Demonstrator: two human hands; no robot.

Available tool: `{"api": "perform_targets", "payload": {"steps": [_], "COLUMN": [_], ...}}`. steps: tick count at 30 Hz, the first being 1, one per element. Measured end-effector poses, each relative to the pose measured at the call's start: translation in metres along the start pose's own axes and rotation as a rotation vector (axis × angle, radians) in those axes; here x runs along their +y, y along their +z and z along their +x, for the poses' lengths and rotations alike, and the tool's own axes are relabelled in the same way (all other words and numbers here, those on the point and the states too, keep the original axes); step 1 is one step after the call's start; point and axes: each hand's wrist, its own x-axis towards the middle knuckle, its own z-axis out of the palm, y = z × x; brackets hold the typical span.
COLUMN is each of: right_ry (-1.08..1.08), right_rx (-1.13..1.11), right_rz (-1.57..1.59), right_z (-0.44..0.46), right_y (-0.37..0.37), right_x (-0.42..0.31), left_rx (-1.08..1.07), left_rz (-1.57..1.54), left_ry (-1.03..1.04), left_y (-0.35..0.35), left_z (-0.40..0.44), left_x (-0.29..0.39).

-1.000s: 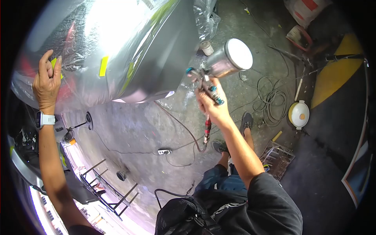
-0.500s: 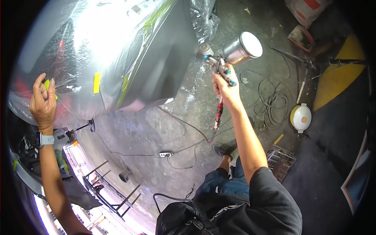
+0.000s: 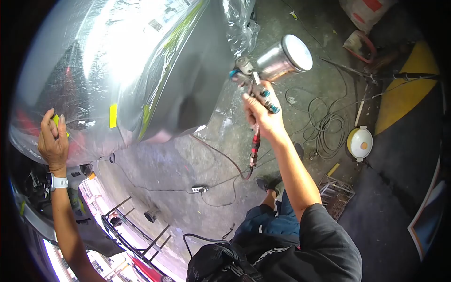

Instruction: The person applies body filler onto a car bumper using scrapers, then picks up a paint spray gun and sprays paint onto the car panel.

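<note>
My right hand (image 3: 265, 115) is wrapped round the grip of a spray gun (image 3: 256, 87) with a shiny metal cup (image 3: 281, 58) and a white lid. A red-fitted air hose (image 3: 254, 149) hangs from its handle. The nozzle end is close to the edge of a dark grey vehicle panel (image 3: 190, 94). Clear plastic sheeting (image 3: 70, 94) covers the area left of that panel. My left hand (image 3: 54, 145) is against the sheeting, fingers slightly bent and apart. A yellow tape strip (image 3: 56, 120) shows between thumb and fingers; whether they touch it I cannot tell.
Another yellow tape strip (image 3: 112, 115) sticks to the sheeting. A coiled hose (image 3: 326, 127) and a power strip (image 3: 199, 189) lie on the concrete floor. At right are a white-lidded pot (image 3: 361, 144) and a wire crate (image 3: 337, 195). A black metal frame (image 3: 141, 235) stands lower left.
The spray gun has moved slightly left along with my right hand, and its tilt has changed. My left hand and the sheeting appear lower in view.
</note>
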Motion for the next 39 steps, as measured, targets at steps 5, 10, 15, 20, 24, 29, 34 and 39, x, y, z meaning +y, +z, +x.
{"api": "perform_targets", "payload": {"steps": [5, 10, 15, 20, 24, 29, 34, 39], "right_ry": [0.048, -0.097, -0.087, -0.096, -0.065, 0.072, 0.087, -0.056], "right_rx": [-0.164, -0.065, 0.104, 0.212, 0.180, 0.053, -0.162, -0.086], "right_rz": [-0.058, -0.143, -0.077, -0.039, -0.033, 0.024, -0.026, -0.006], "right_z": [-0.008, 0.041, 0.107, 0.134, 0.124, 0.110, 0.132, 0.194], "right_y": [0.012, -0.006, -0.050, -0.086, -0.088, -0.069, -0.061, -0.074], "right_x": [-0.026, -0.020, 0.000, 0.013, 0.007, -0.013, -0.039, -0.055], "left_rx": [-0.042, -0.036, -0.066, -0.098, -0.079, -0.101, -0.156, -0.124], "left_rz": [-0.010, -0.028, 0.002, 0.001, 0.063, 0.071, 0.078, 0.114], "left_ry": [-0.030, -0.021, -0.056, -0.071, -0.014, 0.022, 0.037, 0.111], "left_y": [-0.001, -0.003, -0.004, -0.007, -0.008, -0.012, -0.015, -0.014], "left_z": [-0.004, -0.002, -0.006, -0.009, -0.004, -0.001, 0.001, 0.006], "left_x": [-0.006, -0.001, -0.003, -0.008, -0.002, 0.001, 0.000, 0.003]}}
